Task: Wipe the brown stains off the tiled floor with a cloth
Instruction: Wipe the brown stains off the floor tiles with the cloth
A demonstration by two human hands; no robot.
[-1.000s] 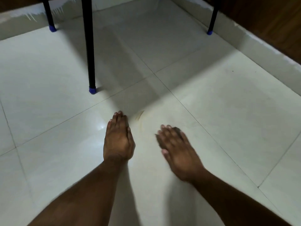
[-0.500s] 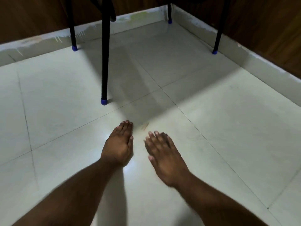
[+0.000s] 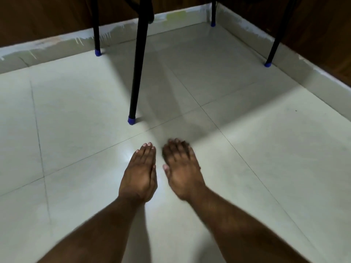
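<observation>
My left hand (image 3: 140, 177) lies flat on the pale tiled floor (image 3: 266, 158), palm down, fingers together, holding nothing. Just to its right, my right hand (image 3: 182, 168) presses palm down on the floor and is blurred by motion. A dark edge of cloth (image 3: 187, 144) peeks out at its fingertips; the remainder of the cloth is hidden under the hand. No brown stain shows on the tiles around the hands.
A black furniture leg (image 3: 135, 82) with a blue foot cap (image 3: 131, 120) stands just beyond my hands. Three more legs stand at back left (image 3: 96, 35), far back (image 3: 213, 14) and right (image 3: 273, 48). A pale skirting (image 3: 303, 69) and dark wood walls bound the corner.
My right hand slid left and forward until it lay next to the left hand. A small brown streak seen between the hands earlier no longer shows. The view tilted up.
</observation>
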